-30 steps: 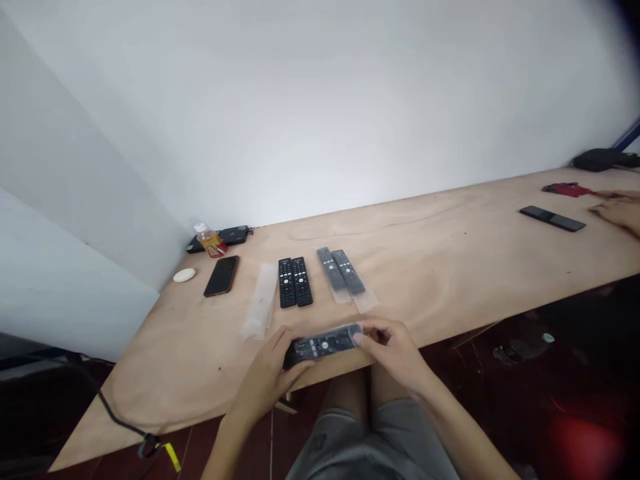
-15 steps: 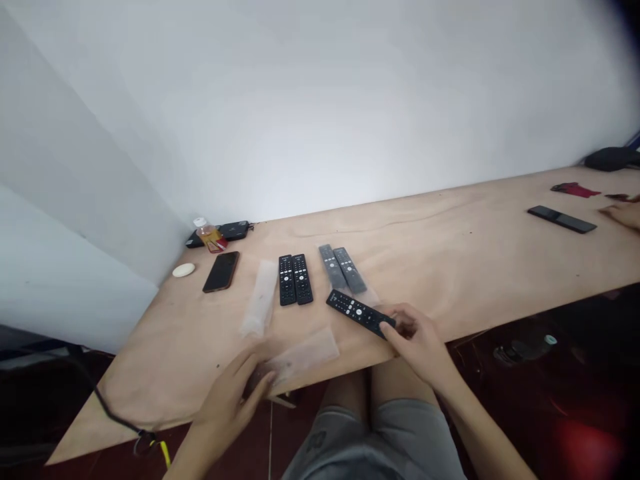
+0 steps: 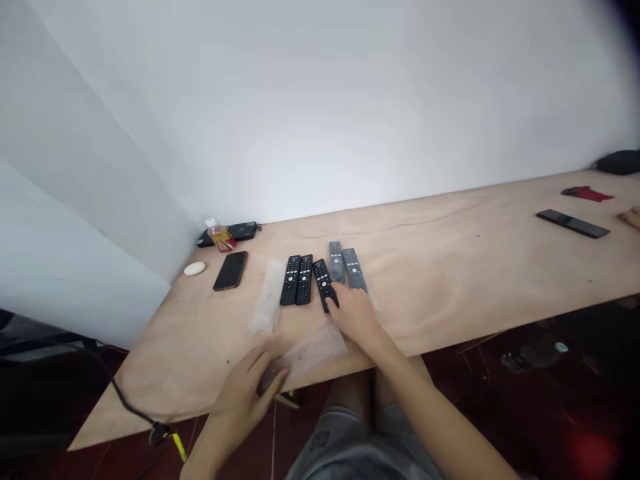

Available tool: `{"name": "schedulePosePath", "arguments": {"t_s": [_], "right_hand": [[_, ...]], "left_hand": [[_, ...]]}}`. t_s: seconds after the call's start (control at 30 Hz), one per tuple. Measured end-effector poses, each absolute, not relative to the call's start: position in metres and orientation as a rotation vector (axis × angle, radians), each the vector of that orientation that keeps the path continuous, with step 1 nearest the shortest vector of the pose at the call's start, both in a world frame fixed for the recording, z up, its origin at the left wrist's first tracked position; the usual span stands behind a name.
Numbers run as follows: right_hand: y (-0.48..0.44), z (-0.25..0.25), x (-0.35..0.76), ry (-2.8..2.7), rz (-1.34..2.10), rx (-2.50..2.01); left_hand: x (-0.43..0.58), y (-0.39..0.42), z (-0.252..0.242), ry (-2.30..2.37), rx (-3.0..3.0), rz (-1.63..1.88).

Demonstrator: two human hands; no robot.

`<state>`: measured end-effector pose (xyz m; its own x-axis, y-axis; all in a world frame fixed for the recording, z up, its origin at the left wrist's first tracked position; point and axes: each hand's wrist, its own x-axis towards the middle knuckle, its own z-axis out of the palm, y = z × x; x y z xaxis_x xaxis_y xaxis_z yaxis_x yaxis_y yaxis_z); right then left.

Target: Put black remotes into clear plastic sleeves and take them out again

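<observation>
My right hand (image 3: 354, 312) grips the lower end of a black remote control (image 3: 324, 280), thumb on one side and fingers on the other. Just left of it, two more black remotes (image 3: 297, 280) lie side by side. Behind my right hand are two remotes in clear sleeves (image 3: 353, 268). At the front edge, my left hand (image 3: 253, 383) rests with curled fingers at the end of a clear plastic sleeve (image 3: 313, 355); whether it pinches the sleeve is hard to see. A second clear sleeve (image 3: 269, 297) lies flat left of the bare remotes.
On the left of the wooden table (image 3: 430, 253) are a phone (image 3: 231, 271), a white round object (image 3: 195, 268), a bottle (image 3: 221, 236) and a black box (image 3: 243, 231). At the right lie a dark flat device (image 3: 573, 223), a red item (image 3: 588, 193) and another person's hand (image 3: 632, 217).
My right hand has moved left and away from me, bringing its remote beside the two bare ones and turning it more upright in view. My left hand stays by the sleeve.
</observation>
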<state>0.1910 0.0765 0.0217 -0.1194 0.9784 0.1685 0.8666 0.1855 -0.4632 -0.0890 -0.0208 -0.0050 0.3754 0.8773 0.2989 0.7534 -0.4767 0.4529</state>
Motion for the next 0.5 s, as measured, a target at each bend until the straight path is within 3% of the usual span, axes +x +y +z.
{"name": "schedulePosePath", "arguments": {"t_s": [0.23, 0.37, 0.5], "right_hand": [[0.089, 0.031, 0.182, -2.102, 0.358, -1.573], [0.055, 0.021, 0.199, -2.205, 0.596, -1.154], [0.022, 0.008, 0.236, -2.115, 0.766, -1.120]], "left_hand": [[-0.075, -0.017, -0.003, 1.436, 2.355, 0.756], [-0.067, -0.013, -0.005, 1.521, 2.270, 0.802], [-0.072, -0.011, -0.006, 1.520, 2.150, 0.837]]}}
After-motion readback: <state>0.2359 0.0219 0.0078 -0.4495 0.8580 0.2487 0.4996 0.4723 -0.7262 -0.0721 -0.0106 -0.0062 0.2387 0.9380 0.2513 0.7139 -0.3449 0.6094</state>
